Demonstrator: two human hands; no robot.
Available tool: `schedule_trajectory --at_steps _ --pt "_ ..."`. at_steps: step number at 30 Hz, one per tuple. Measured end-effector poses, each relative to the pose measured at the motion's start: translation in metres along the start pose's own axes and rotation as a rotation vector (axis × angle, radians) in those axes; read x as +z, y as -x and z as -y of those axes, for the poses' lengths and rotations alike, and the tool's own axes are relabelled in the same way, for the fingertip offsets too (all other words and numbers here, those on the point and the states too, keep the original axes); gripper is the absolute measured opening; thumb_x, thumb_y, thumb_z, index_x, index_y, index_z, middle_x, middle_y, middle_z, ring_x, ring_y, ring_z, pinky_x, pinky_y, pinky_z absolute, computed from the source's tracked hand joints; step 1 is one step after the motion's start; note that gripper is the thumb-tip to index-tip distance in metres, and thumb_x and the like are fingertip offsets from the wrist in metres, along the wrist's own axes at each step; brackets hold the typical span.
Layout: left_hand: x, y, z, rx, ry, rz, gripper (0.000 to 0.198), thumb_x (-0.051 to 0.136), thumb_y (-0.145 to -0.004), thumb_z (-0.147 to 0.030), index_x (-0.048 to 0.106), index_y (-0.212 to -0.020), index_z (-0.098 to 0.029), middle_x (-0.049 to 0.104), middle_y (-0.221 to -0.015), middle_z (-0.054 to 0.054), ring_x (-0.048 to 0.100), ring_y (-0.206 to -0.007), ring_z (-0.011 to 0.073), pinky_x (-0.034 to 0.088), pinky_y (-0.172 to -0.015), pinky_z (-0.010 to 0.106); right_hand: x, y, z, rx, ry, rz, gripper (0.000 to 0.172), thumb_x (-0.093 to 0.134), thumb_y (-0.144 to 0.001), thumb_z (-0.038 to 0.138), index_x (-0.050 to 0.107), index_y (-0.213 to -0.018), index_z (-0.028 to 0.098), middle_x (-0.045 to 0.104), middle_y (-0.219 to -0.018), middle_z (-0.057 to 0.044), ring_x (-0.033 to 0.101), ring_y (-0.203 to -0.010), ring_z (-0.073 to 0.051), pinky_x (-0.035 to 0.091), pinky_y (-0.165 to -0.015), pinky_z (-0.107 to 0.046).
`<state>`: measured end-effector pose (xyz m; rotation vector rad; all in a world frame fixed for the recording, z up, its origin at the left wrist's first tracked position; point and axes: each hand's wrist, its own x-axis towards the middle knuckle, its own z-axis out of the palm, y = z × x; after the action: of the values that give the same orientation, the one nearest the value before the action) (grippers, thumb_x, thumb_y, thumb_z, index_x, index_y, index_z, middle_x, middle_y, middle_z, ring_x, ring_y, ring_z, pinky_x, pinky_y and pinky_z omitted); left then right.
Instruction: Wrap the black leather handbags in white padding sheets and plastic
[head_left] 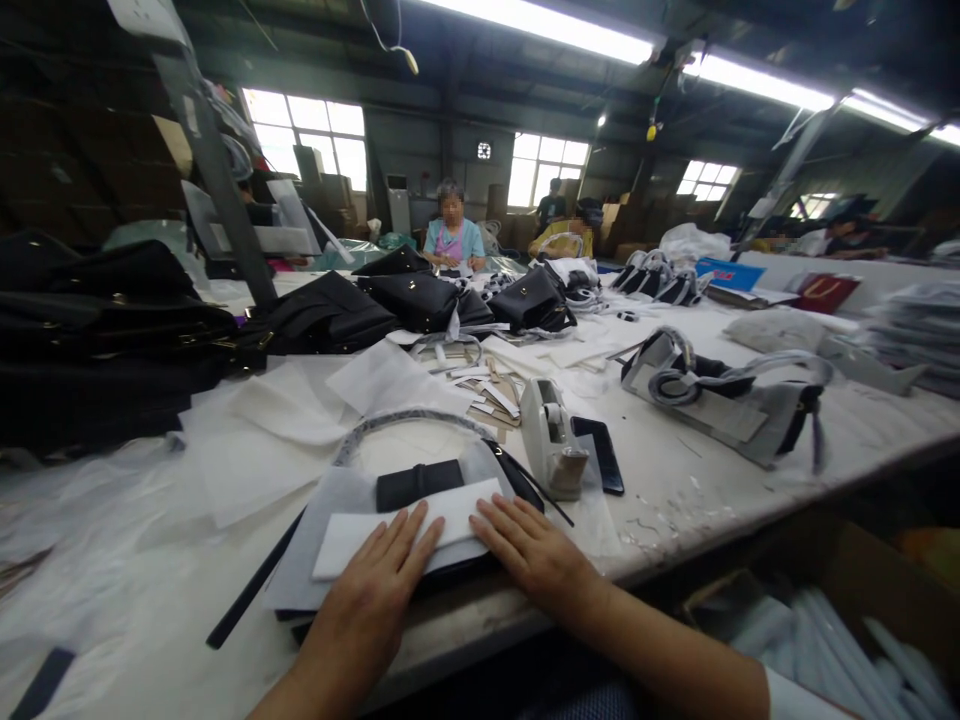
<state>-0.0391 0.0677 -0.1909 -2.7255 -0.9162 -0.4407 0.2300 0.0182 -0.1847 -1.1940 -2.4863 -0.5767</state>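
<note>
My left hand lies flat with its fingers stretched over a white foam strip. On the strip's right end rest the fingers of my right hand, also flat. Beneath the strip is a sheet of thin white tissue paper, spread over a black handbag that lies on the table at its front edge. A black flap or tab shows just beyond the strip. The bag's wrapped handle arches away from me, and a dark strap sticks out at the left. My palms cover part of the bag.
Right of the bag stand a tape dispenser and a phone. Tissue sheets lie left. Black bags are piled behind, and a wrapped bag sits right. A box of white rolls is below. Co-workers sit opposite.
</note>
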Motion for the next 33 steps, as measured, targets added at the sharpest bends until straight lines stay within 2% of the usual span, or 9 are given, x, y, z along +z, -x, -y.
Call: schedule_trajectory --at_steps 4,9,12,16,21,24,27,30,33 --pt "-0.003 -0.002 0.002 -0.019 0.076 0.031 0.071 0.039 -0.082 0.0 0.033 -0.149 -0.02 0.039 -0.153 0.012 0.046 -0.135 0.0258 0.045 -0.108 0.044 -0.002 -0.006 0.0 -0.064 0.069 0.027 0.043 0.041 -0.096 0.011 0.049 -0.138 0.006 0.057 -0.136 -0.019 0.054 -0.126 -0.031 0.052 -0.097 -0.047" --pt "-0.004 -0.005 0.004 -0.045 0.111 0.033 0.063 0.042 -0.086 -0.005 0.037 -0.146 -0.023 0.043 -0.15 0.012 0.049 -0.132 0.025 0.044 -0.108 0.043 0.007 -0.014 0.011 0.008 0.154 0.033 0.039 0.041 -0.097 0.013 0.051 -0.134 0.005 0.06 -0.132 -0.021 0.057 -0.12 -0.035 0.051 -0.093 -0.053" --pt "-0.01 -0.008 0.004 -0.045 0.107 0.045 0.064 0.043 -0.086 -0.004 0.038 -0.145 -0.027 0.044 -0.15 0.011 0.052 -0.129 0.0247 0.045 -0.106 0.043 0.008 -0.021 0.009 0.008 0.146 0.044 0.036 0.041 -0.098 0.013 0.053 -0.131 0.005 0.063 -0.125 -0.021 0.062 -0.113 -0.032 0.054 -0.086 -0.049" --pt "-0.03 -0.012 0.002 -0.067 0.121 0.063 0.063 0.048 -0.085 -0.01 0.038 -0.145 -0.027 0.045 -0.149 0.011 0.051 -0.13 0.026 0.045 -0.106 0.043 -0.008 -0.037 -0.002 -0.049 0.107 0.159 0.032 0.042 -0.099 0.014 0.052 -0.128 0.006 0.067 -0.112 -0.018 0.066 -0.102 -0.026 0.056 -0.076 -0.037" --pt "-0.043 -0.011 -0.01 -0.172 0.044 0.0 0.077 0.071 -0.077 -0.041 0.037 -0.144 -0.021 0.041 -0.151 0.017 0.045 -0.133 0.0352 0.039 -0.109 0.055 -0.035 -0.063 -0.012 -0.104 0.101 0.209 0.027 0.047 -0.096 0.013 0.052 -0.123 0.01 0.068 -0.101 -0.013 0.067 -0.089 -0.023 0.054 -0.069 -0.033" --pt "-0.035 -0.008 -0.018 -0.252 -0.03 -0.069 0.081 0.075 -0.072 -0.03 0.037 -0.142 -0.016 0.044 -0.148 0.02 0.042 -0.135 0.0361 0.034 -0.111 0.057 -0.045 -0.076 -0.015 -0.135 0.099 0.247 0.028 0.056 -0.09 0.017 0.053 -0.118 0.012 0.069 -0.097 -0.011 0.068 -0.083 -0.023 0.054 -0.062 -0.032" --pt "-0.021 -0.005 -0.021 -0.265 -0.055 -0.121 0.08 0.067 -0.07 -0.012 0.035 -0.143 -0.016 0.044 -0.149 0.018 0.041 -0.137 0.0338 0.036 -0.111 0.055 -0.049 -0.08 -0.017 -0.152 0.097 0.276 0.037 0.065 -0.083 0.02 0.053 -0.117 0.013 0.069 -0.097 -0.01 0.068 -0.082 -0.023 0.054 -0.061 -0.03" --pt "-0.007 -0.001 -0.017 -0.239 -0.055 -0.134 0.079 0.058 -0.068 -0.005 0.037 -0.143 -0.017 0.046 -0.148 0.015 0.045 -0.135 0.0317 0.042 -0.108 0.051 -0.046 -0.071 -0.013 -0.141 0.098 0.282 0.034 0.06 -0.087 0.018 0.053 -0.12 0.012 0.069 -0.104 -0.013 0.068 -0.092 -0.023 0.055 -0.069 -0.03" --pt "0.004 0.002 -0.012 -0.156 -0.088 -0.154 0.074 0.051 -0.071 -0.003 0.04 -0.142 -0.017 0.048 -0.146 0.015 0.052 -0.129 0.0308 0.049 -0.102 0.047 -0.038 -0.053 -0.002 -0.061 0.096 0.179 0.033 0.05 -0.093 0.013 0.053 -0.126 0.011 0.067 -0.117 -0.015 0.064 -0.107 -0.025 0.054 -0.089 -0.039"
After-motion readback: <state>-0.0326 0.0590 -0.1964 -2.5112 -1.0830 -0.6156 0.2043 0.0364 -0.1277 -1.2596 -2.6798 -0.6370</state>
